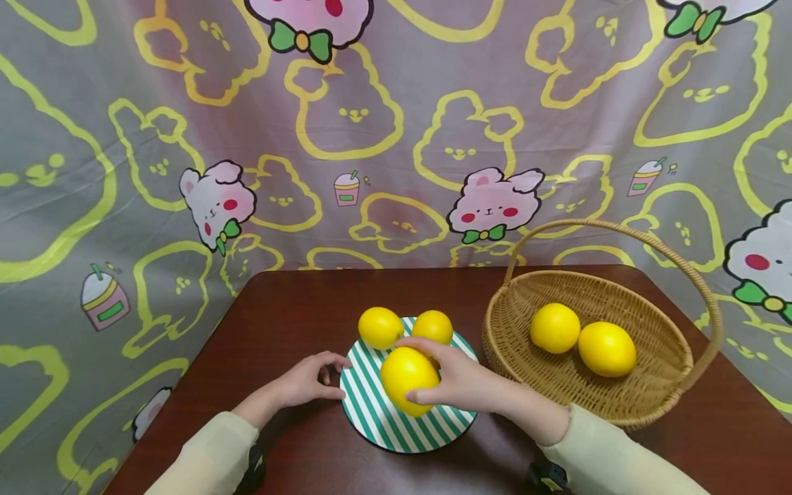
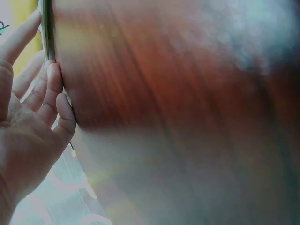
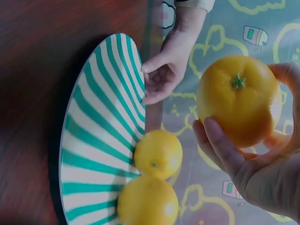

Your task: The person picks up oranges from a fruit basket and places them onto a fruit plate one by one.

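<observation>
My right hand [image 1: 454, 375] grips a yellow-orange orange [image 3: 239, 101], with fingers and thumb around its sides. In the right wrist view its green stem end shows, and it is held above the round green-and-white striped plate [image 1: 371, 405]. Two more oranges [image 1: 380, 328] [image 1: 433, 326] lie side by side on the far part of that plate. At the plate's left rim rests my left hand [image 1: 312, 378], thumb and fingers spread loosely with fingertips right at the edge. The left wrist view shows its fingers [image 2: 54, 79] by the thin plate edge, low over the table.
To the right stands a tan wicker basket [image 1: 656, 405] with a tall arched handle [image 1: 680, 265]; two oranges [image 1: 555, 328] [image 1: 608, 349] lie inside. Everything rests on a dark brown wooden table [image 1: 297, 302]. A patterned cloth [image 1: 383, 158] hangs behind and beside it.
</observation>
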Tool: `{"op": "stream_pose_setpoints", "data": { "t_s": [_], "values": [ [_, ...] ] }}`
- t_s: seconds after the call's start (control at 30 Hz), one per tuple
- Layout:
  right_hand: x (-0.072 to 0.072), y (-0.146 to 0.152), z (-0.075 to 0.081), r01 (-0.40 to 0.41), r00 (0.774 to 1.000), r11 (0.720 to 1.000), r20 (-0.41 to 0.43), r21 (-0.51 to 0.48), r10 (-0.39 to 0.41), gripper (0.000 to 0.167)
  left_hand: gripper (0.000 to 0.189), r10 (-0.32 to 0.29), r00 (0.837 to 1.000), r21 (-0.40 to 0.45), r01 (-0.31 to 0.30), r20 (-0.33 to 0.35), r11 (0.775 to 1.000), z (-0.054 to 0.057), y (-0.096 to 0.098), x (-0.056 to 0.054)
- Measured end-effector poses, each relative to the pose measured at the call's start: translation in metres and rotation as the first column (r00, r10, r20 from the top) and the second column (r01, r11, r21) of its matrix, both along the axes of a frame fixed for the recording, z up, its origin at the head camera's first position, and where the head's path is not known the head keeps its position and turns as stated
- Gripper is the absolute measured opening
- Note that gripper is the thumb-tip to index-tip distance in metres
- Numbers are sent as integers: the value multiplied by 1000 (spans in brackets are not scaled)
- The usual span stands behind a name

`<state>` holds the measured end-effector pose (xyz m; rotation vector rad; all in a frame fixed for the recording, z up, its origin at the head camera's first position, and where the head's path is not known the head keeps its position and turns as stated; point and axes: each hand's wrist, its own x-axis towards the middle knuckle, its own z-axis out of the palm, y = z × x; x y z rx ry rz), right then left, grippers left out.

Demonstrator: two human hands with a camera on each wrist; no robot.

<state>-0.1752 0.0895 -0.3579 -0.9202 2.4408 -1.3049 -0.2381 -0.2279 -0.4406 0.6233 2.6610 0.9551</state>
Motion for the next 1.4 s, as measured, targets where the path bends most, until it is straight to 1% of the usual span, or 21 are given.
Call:
{"op": "stream_pose_setpoints", "data": {
  "t_s": [0.17, 0.27, 0.37, 0.53, 0.73, 0.9, 1.03, 1.2, 1.4],
  "values": [
    [-5, -14, -9, 30, 1000, 999, 5, -31, -29, 68, 50, 10, 1000, -1, -10, 3, 1000, 2, 0, 0],
    [-10, -21, -15, 48, 999, 998, 2, -35, -48, 68, 50, 3, 1000, -2, -3, 0, 1000, 2, 0, 0],
    [-15, -27, -21, 67, 998, 998, -11, -14, -67, 69, 51, -2, 1000, -1, 2, 1, 1000, 0, 0, 0],
    [-25, -35, -27, 91, 996, 995, -7, 30, -91, 69, 52, -3, 1000, 4, 3, 7, 1000, 0, -1, -1],
    [-34, -42, -31, 54, 998, 997, -25, 54, -53, 70, 53, 2, 1000, 2, -2, 22, 1000, 0, 0, -2],
    [-39, -48, -36, 26, 1000, 997, -16, 75, -25, 70, 53, -3, 999, 6, 3, 32, 1000, 0, 0, -2],
    [-42, -51, -40, 13, 1000, 996, -19, 89, -11, 71, 52, -9, 999, 10, 8, 31, 1000, 1, 0, -2],
    [-47, -55, -46, -2, 1000, 997, -16, 82, 3, 70, 52, -12, 1000, 11, 12, 27, 1000, 0, -1, -3],
    [-52, -60, -52, -5, 1000, 996, 11, 86, 4, 71, 52, -40, 999, 26, 40, 7, 999, -1, -2, -4]
  ]
}}
